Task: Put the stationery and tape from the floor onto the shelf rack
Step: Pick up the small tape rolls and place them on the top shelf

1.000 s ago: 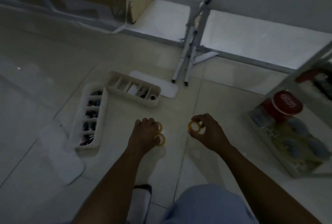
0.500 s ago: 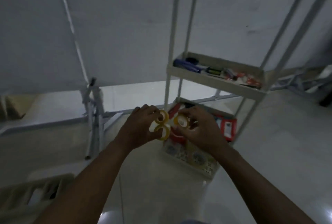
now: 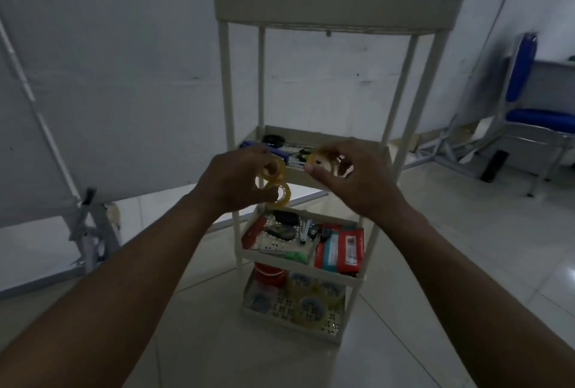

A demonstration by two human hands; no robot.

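Note:
A white shelf rack (image 3: 337, 9) with several tiers stands straight ahead against the wall. My left hand (image 3: 231, 182) holds two yellow tape rolls (image 3: 281, 196) on its fingers, raised in front of the rack's second tier. Level with it, my right hand (image 3: 357, 179) pinches one more yellow tape roll (image 3: 319, 162). Pens and other stationery (image 3: 286, 151) lie on that second tier. The tier below carries red packets (image 3: 340, 247) and small items. Wide tape rolls (image 3: 311, 306) sit on the bottom tier.
A blue chair (image 3: 538, 107) and a table stand at the far right. At the left, a folded metal stand (image 3: 90, 226) leans by the wall. Tiled floor surrounds the rack.
My view swung up from the floor and its organiser trays to the rack. Both hands rose with their tape rolls from floor level to the second tier's height.

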